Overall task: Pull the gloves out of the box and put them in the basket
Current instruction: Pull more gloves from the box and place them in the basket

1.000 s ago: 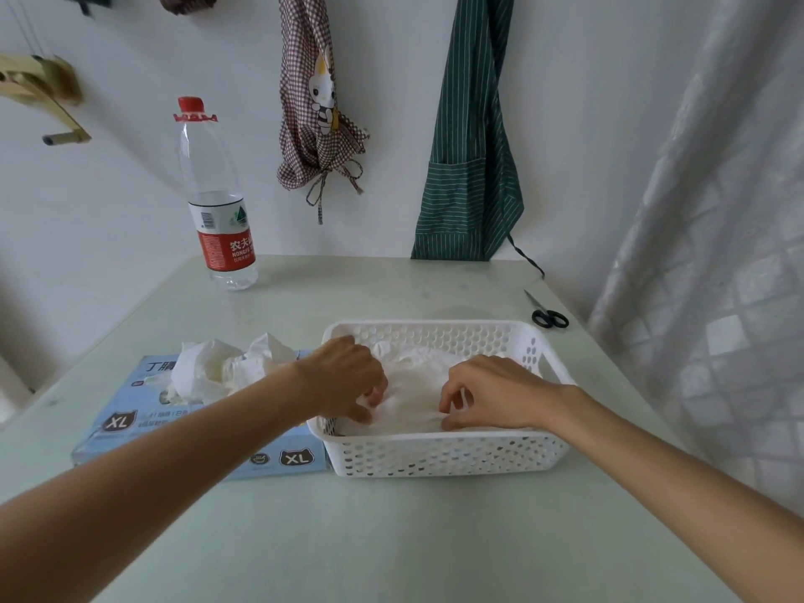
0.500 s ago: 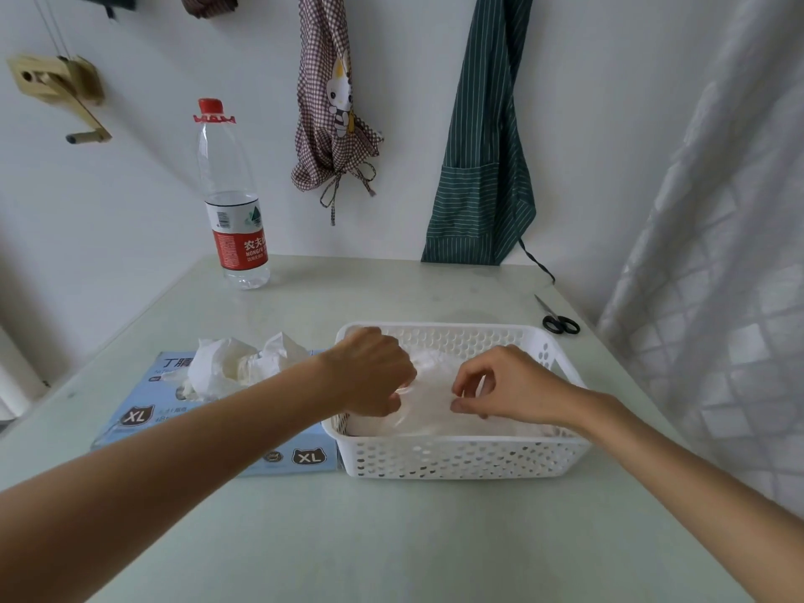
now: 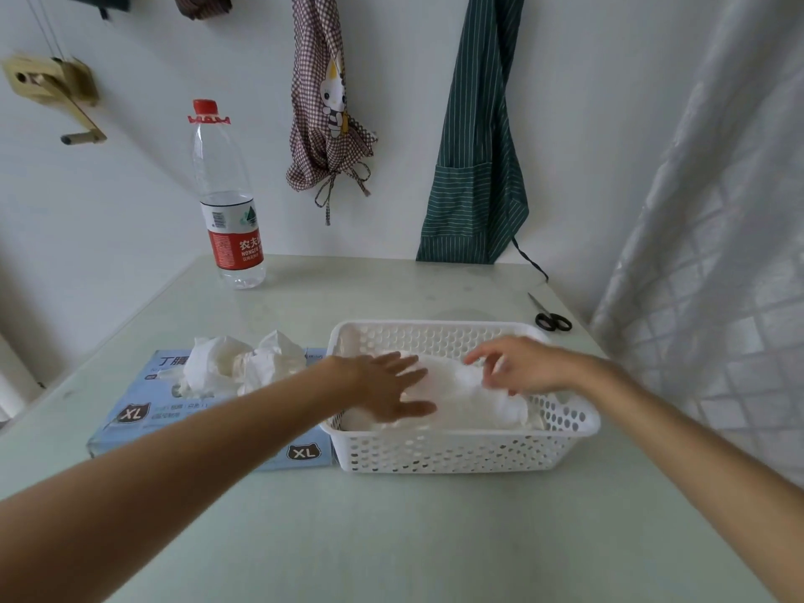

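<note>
Two hands over one white perforated basket [image 3: 457, 450], near the desk's [image 3: 391, 537] right edge. Item: left hand [image 3: 387, 391], fingers straight and spread, palm down on the pile of white gloves [image 3: 470, 402] inside the basket. Item: right hand [image 3: 522, 365], fingers loosely curled and apart just above the same pile; I see nothing pinched between them. Item: blue XL glove box [image 3: 143, 411], flat on the desk, touching the basket's left wall, with a crumpled tuft of gloves [image 3: 243, 363] standing out of its opening.

Step in hand, as I judge it: settling the dropped gloves. I would press lightly with the flat left palm so the pile sits below the rim, then free one hand for the tuft at the box. I would pull that tuft slowly, the other hand holding the box down, since thin gloves drag their neighbours out in a clump.
</note>
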The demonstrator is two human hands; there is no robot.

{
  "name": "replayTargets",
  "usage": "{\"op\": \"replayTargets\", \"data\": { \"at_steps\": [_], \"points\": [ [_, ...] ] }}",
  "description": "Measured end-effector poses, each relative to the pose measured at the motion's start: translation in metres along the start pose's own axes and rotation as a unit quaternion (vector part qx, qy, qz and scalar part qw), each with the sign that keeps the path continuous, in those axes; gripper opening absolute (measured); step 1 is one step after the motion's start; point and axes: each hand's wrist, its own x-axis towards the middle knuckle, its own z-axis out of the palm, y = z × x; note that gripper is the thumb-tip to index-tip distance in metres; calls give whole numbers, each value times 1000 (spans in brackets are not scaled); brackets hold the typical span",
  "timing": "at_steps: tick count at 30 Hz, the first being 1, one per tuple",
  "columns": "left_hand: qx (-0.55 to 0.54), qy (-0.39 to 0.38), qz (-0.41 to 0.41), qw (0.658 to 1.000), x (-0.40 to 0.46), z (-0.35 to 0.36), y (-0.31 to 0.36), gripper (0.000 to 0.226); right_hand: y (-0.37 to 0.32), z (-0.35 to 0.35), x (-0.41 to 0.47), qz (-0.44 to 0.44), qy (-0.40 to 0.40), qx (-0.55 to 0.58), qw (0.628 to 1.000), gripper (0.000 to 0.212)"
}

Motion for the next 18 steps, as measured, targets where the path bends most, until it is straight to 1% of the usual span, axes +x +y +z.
{"op": "replayTargets", "data": {
  "at_steps": [2, 3, 5, 7, 10, 12, 15, 16, 18],
  "points": [
    [10, -8, -17, 1000, 15, 18, -2, 83, -5, 19, 9, 26, -104, -133, 985, 63],
    [24, -2, -24, 999, 19, 24, -5, 85, -5, 24, 11, 41, -127, -185, 974, 72],
    [76, -4, -39, 996, 22, 28, -11, 83, 0, 26, 15, 62, -126, -240, 961, 83],
    [106, -19, -47, 993, 23, 29, -11, 79, 7, 28, 17, 81, -125, -257, 955, 89],
    [115, -25, -41, 992, 22, 32, -6, 74, 13, 31, 21, 94, -134, -240, 957, 92],
    [114, -33, -38, 992, 22, 34, -5, 73, 9, 30, 21, 95, -126, -235, 959, 94],
    [54, -55, -39, 996, 25, 27, -9, 79, 5, 25, 24, 103, -114, -247, 957, 94],
    [25, -45, -35, 998, 24, 23, -10, 84, 5, 23, 25, 108, -110, -255, 955, 95],
    [-12, 8, -19, 1000, 15, 12, -12, 92, -1, 17, 23, 116, -95, -273, 950, 97]
  ]
}}
